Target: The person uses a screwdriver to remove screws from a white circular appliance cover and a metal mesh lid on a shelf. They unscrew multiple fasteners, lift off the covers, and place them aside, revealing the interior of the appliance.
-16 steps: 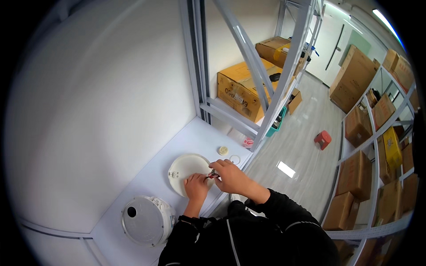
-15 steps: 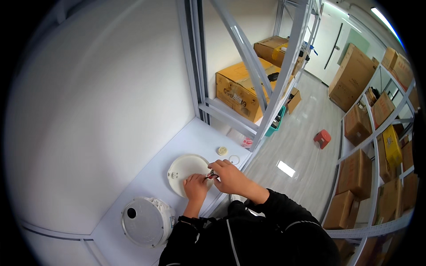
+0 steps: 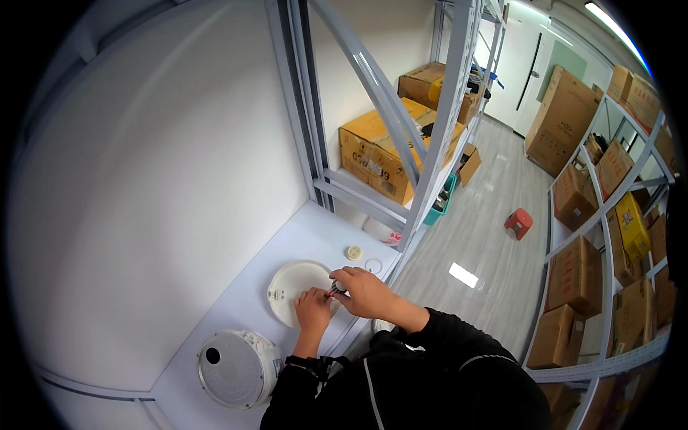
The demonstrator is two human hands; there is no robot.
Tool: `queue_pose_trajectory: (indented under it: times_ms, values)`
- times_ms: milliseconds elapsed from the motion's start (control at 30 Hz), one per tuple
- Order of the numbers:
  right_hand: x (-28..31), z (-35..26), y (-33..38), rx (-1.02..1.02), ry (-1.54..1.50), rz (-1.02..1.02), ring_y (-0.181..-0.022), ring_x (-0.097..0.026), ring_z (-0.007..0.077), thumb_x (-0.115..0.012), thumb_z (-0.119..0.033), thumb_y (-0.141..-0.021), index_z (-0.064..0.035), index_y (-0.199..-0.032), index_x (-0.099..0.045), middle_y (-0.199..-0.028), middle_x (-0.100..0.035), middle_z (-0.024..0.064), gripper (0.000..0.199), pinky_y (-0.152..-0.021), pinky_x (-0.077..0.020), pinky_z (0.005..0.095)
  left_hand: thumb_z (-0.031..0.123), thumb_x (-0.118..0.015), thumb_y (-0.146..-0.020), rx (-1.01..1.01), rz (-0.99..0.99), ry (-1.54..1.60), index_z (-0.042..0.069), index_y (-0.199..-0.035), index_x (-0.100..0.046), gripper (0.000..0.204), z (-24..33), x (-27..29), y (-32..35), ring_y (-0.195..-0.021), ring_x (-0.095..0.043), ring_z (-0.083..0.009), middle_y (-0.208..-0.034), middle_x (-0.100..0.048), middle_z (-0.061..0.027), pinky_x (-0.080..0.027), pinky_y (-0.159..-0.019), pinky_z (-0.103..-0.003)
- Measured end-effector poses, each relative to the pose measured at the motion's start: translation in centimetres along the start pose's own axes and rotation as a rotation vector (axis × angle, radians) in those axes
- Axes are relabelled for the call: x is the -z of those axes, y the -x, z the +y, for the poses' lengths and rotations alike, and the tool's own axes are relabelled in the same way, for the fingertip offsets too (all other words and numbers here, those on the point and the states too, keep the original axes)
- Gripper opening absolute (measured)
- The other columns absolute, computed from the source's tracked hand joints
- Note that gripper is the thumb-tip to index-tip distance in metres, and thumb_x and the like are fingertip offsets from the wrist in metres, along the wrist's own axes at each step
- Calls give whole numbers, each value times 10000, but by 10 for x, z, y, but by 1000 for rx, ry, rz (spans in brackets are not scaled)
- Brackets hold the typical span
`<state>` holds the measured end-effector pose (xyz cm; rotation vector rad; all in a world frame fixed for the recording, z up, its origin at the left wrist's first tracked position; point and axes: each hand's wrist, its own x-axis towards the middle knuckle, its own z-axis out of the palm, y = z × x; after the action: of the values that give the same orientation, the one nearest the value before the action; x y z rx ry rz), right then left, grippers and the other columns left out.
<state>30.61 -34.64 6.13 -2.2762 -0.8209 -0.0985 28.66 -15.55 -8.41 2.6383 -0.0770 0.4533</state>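
Over a white round lid (image 3: 285,278) lying on the white shelf surface, my two hands meet near its right edge. My right hand (image 3: 367,294) is closed around a small dark-and-silver piece (image 3: 339,286) with a bit of red near it; its kind is hidden by the fingers. My left hand (image 3: 313,309) has its fingers pinched at the near end of that piece, and what they grip is too small to name. Beyond the hands lie a small cream round cap (image 3: 353,253) and a thin white ring (image 3: 373,266). Left of my left forearm stands a white drum-shaped housing (image 3: 240,374) with a dark round hole.
A grey metal upright (image 3: 446,118) rises past the shelf's far right corner. Behind it sit a yellow-brown carton (image 3: 376,154) and a teal basket (image 3: 440,202). On the floor stands a red stool (image 3: 519,223). Racks of cartons (image 3: 573,276) line the right side.
The whole view has shifted slightly. My right hand has turned a little around the small piece, showing more of its silver side. Both hands stay together over the lid.
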Motion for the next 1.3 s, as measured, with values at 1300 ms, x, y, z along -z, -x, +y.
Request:
queue_pose_trajectory:
  times_ms: [1300]
  values:
    - [74,27,15,71,-181,354,-954,-704,376,-807,-95,-904,-32,-1281,-633,-1135,-698,170,420,-839,-564,408,193,-687,-972,-38,87,73,123,-1062,-768,140,39,19,-16,-1002,-674,-319,-1008,-741,-69,-490,-897,-472]
